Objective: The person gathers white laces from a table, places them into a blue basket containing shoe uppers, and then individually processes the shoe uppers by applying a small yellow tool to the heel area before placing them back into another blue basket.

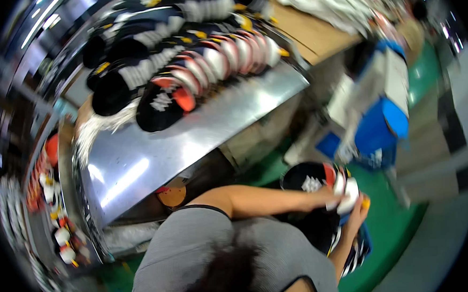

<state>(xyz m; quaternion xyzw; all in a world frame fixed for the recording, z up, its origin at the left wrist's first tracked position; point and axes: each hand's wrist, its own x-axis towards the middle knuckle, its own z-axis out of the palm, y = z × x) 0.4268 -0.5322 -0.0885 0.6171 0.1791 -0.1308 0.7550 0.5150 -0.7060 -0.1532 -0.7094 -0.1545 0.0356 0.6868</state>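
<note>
Both my arms reach to the right, over a green floor. My left hand (327, 196) lies on top of a nested stack of caps (322, 182), which are black, white and orange-red with a white emblem. My right hand (357, 217) grips the same stack from below, at its white and yellow end. Under the hands, more striped caps (353, 259) lie in what looks like a blue bin (366, 245). My grey shirt and dark hair fill the lower middle of the view.
A shiny metal table (154, 151) at the upper left carries several long rows of nested caps (186, 58). Beyond it lie brown cardboard (313, 31) and white material. A blue and white unit (382, 110) stands to the right. More caps line a shelf (53, 210) at the far left.
</note>
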